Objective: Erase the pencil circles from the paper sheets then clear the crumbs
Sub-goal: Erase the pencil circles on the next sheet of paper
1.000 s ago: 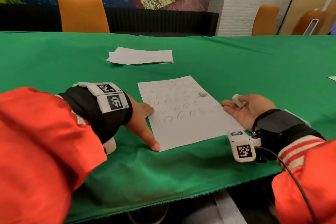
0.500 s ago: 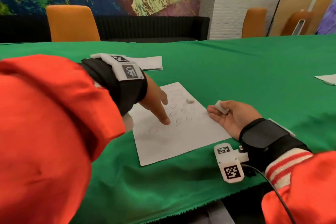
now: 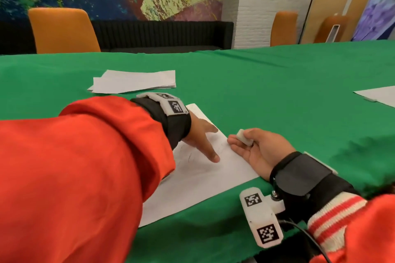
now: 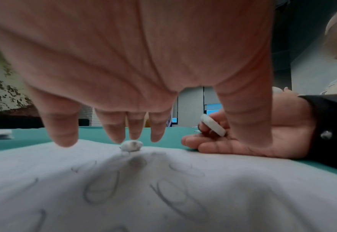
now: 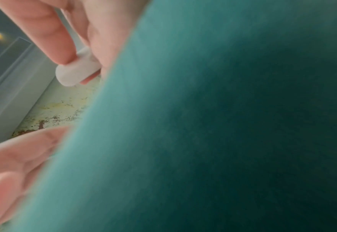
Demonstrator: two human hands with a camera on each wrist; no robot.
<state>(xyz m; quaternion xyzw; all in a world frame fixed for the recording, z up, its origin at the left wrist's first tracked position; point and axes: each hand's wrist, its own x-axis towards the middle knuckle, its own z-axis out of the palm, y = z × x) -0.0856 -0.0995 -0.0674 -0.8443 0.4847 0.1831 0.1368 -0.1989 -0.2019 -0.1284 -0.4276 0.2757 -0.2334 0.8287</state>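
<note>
Left hand (image 4: 135, 66) was spread flat-fingered over paper sheet (image 3: 205, 179) at frame centre, eraser crumb (image 4: 131, 145) best flicked clear lightly; white eraser (image 3: 244, 140) was pinched in right hand (image 3: 259, 151).

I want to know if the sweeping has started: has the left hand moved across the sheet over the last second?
Yes. The left hand has moved from the paper sheet's left edge toward its right edge, near the eraser-holding right hand.
</note>
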